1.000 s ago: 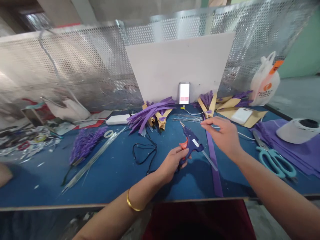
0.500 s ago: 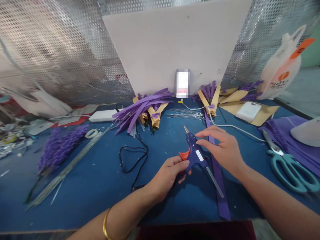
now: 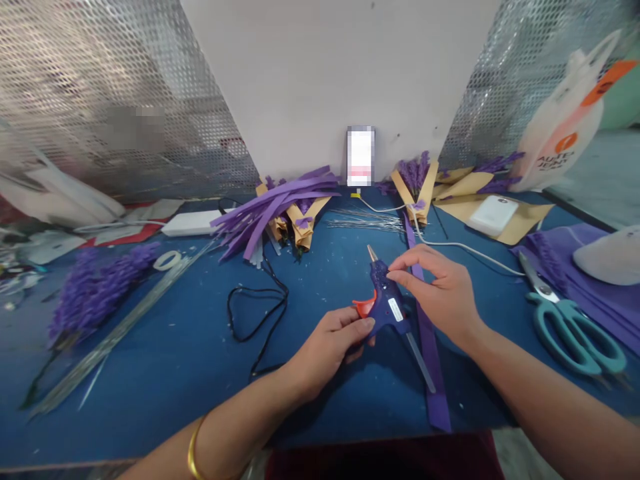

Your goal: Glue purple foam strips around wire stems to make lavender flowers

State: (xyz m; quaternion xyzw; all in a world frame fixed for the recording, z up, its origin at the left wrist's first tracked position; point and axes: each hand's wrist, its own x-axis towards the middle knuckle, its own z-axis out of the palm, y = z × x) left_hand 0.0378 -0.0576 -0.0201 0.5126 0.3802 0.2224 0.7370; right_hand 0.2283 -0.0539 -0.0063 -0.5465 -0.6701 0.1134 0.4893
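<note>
My left hand (image 3: 327,347) grips the handle of a blue glue gun (image 3: 384,300) with an orange trigger, its nozzle pointing away from me. A clear glue stick pokes out of the gun's back. My right hand (image 3: 443,292) hovers at the gun's right side, thumb and forefinger pinched close to its barrel; whether they hold anything I cannot make out. A long purple strip (image 3: 425,327) lies on the blue table (image 3: 175,333) under my right hand. The gun's black cord (image 3: 257,310) loops to the left.
Teal scissors (image 3: 573,327) lie at right beside purple sheets. Purple strips and paper cones (image 3: 280,210), thin wires (image 3: 367,223) and a white board stand at the back. Purple flower stems (image 3: 95,293), clear sticks and a tape ring sit at left. A white bag (image 3: 565,133) is at far right.
The view has tilted down and closer. My right hand has drawn back from the wires to the glue gun's barrel. My left hand keeps its hold on the gun.
</note>
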